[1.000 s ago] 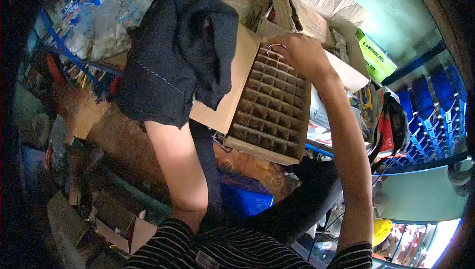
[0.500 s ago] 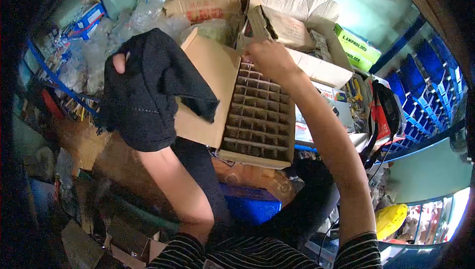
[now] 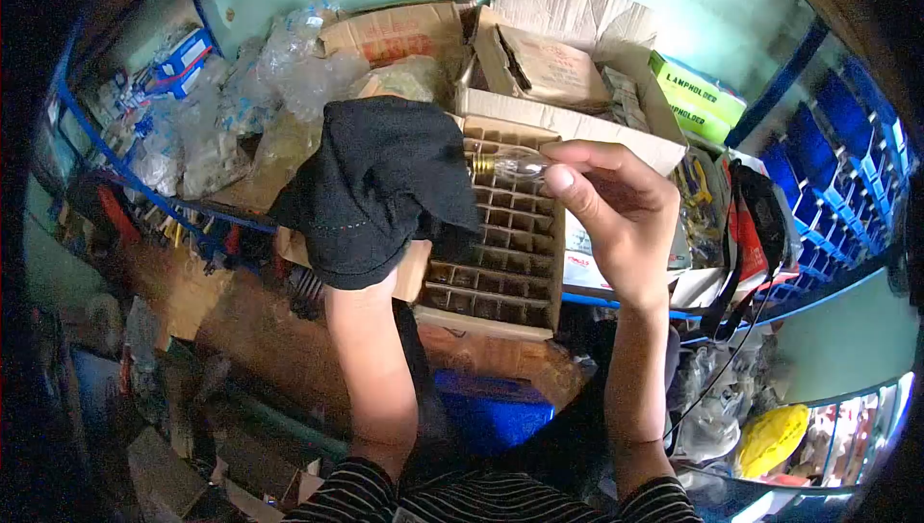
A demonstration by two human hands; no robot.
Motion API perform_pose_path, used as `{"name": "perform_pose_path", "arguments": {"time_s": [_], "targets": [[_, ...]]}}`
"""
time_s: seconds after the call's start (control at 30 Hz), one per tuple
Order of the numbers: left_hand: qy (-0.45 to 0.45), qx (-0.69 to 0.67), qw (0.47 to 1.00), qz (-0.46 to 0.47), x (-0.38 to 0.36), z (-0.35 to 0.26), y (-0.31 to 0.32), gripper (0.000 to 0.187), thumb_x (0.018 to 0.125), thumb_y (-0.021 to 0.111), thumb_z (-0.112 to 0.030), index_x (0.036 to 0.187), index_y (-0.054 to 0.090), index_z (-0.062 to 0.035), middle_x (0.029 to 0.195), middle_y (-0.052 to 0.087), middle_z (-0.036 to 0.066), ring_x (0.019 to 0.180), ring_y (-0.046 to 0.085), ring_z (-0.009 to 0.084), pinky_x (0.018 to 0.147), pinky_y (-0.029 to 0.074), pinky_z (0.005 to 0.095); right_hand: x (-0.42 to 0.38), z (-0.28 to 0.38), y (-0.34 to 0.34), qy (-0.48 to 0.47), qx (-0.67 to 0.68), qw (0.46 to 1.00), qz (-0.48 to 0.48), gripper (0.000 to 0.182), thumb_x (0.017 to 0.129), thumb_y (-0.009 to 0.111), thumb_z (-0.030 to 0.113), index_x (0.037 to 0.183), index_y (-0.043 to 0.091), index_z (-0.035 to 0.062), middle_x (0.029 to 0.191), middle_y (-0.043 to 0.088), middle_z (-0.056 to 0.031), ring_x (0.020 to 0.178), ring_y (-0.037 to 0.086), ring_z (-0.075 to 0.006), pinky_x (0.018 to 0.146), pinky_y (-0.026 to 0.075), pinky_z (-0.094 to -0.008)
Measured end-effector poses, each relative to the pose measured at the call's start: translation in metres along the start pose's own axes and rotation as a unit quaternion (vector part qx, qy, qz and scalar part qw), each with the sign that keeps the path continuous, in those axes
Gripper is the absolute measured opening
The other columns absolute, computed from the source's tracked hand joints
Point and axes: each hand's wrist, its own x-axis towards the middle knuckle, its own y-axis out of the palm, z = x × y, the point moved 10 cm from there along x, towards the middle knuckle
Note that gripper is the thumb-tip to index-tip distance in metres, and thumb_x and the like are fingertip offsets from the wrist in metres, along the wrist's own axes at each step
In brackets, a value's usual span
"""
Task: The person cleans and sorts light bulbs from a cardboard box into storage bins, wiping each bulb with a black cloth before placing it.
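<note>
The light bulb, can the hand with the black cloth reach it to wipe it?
Probably yes. The left hand under the black cloth sits right beside the light bulb held by the right hand, nothing between them.

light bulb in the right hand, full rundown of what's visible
The light bulb is small, with a clear glass envelope of elongated, candle-like shape and a brass-coloured screw base. It lies roughly horizontal, base pointing toward the black cloth draped over the left hand. The right hand pinches its glass end with thumb and fingers. It hangs above the divided cardboard box. Any filament is too small to see.
</note>
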Motion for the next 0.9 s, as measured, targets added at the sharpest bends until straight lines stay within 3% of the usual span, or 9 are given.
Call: {"name": "perform_pose_path", "arguments": {"time_s": [0.2,0.3,0.4,0.53,0.67,0.73,0.83,0.87,0.9], "targets": [[0.092,0.203,0.97,0.096,0.004,-0.047,0.021,0.017,0.092,0.061,-0.011,0.106,0.062,-0.0019,0.106,0.068,0.011,0.1,0.063,0.0273,0.089,0.049,0.038,-0.011,0.008,-0.023,-0.025,0.014,0.999,-0.045,0.019,0.09,0.073,0.011,0.105,0.071,-0.0003,0.097,0.073,-0.0062,0.086,0.065,-0.0091,0.079,0.052,-0.0247],[0.107,0.178,0.973,0.1,-0.002,-0.055,0.028,0.018,0.092,0.061,-0.01,0.108,0.062,-0.0013,0.107,0.068,0.011,0.101,0.063,0.0274,0.089,0.05,0.0378,-0.011,0.014,-0.026,-0.055,-0.012,0.997,-0.054,0.02,0.09,0.073,0.014,0.106,0.071,0.0018,0.094,0.073,-0.0058,0.085,0.065,-0.0095,0.078,0.052,-0.0251],[0.139,0.009,0.988,0.068,-0.01,-0.053,0.027,0.019,0.092,0.059,-0.007,0.111,0.063,-0.0024,0.109,0.067,0.014,0.104,0.063,0.0295,0.092,0.048,0.0366,-0.01,0.017,-0.024,-0.089,-0.052,0.994,-0.045,0.021,0.091,0.073,0.018,0.106,0.071,0.003,0.092,0.073,-0.0069,0.084,0.067,-0.0105,0.078,0.053,-0.0268],[-0.027,-0.189,0.977,0.094,-0.013,-0.044,0.035,0.023,0.093,0.059,-0.007,0.115,0.06,-0.0012,0.106,0.067,0.017,0.097,0.064,0.0314,0.089,0.049,0.037,-0.008,0.004,-0.019,-0.032,0.025,0.998,-0.037,0.022,0.092,0.071,0.02,0.104,0.071,0.0014,0.092,0.074,-0.0102,0.082,0.068,-0.0136,0.076,0.053,-0.0286],[-0.029,-0.164,0.981,0.097,-0.016,-0.046,0.044,0.031,0.092,0.062,-0.012,0.119,0.055,0.002,0.103,0.067,0.02,0.092,0.066,0.0353,0.083,0.051,0.0399,-0.007,0.002,-0.011,0.012,-0.105,0.994,-0.027,0.023,0.093,0.07,0.019,0.105,0.069,-0.0006,0.093,0.073,-0.0147,0.084,0.07,-0.0175,0.078,0.054,-0.0312],[-0.063,-0.124,0.984,0.109,-0.021,-0.034,0.051,0.035,0.091,0.064,-0.017,0.119,0.056,0.002,0.103,0.066,0.022,0.09,0.065,0.039,0.079,0.052,0.0439,-0.007,-0.002,-0.01,-0.031,-0.05,0.997,-0.04,0.023,0.092,0.07,0.018,0.107,0.069,-0.0008,0.095,0.073,-0.0148,0.086,0.07,-0.0187,0.08,0.053,-0.0315],[0.142,-0.007,0.99,-0.001,-0.025,-0.065,0.033,0.036,0.092,0.063,-0.018,0.121,0.057,0.0021,0.105,0.067,0.022,0.09,0.065,0.04,0.079,0.051,0.0462,-0.007,0.002,-0.009,-0.069,-0.013,0.997,-0.018,0.023,0.088,0.072,0.012,0.106,0.066,-0.0003,0.1,0.072,-0.014,0.093,0.07,-0.0226,0.083,0.053,-0.0326],[0.118,0.003,0.988,0.101,-0.028,-0.061,0.043,0.035,0.094,0.06,-0.017,0.123,0.058,0.0019,0.112,0.066,0.021,0.098,0.065,0.0384,0.085,0.052,0.0448,-0.008,0.004,-0.009,-0.077,-0.007,0.997,-0.002,0.023,0.087,0.073,0.011,0.106,0.065,0.0,0.1,0.071,-0.0136,0.094,0.069,-0.0234,0.084,0.053,-0.0329],[0.153,0.027,0.984,0.084,-0.032,-0.066,0.041,0.036,0.093,0.059,-0.016,0.124,0.057,0.0021,0.116,0.065,0.022,0.102,0.064,0.0384,0.088,0.051,0.0445,-0.009,0.005,-0.008,-0.084,0.0,0.996,0.012,0.023,0.086,0.074,0.01,0.105,0.064,0.0003,0.101,0.071,-0.0132,0.095,0.069,-0.0242,0.084,0.053,-0.0332]]}}
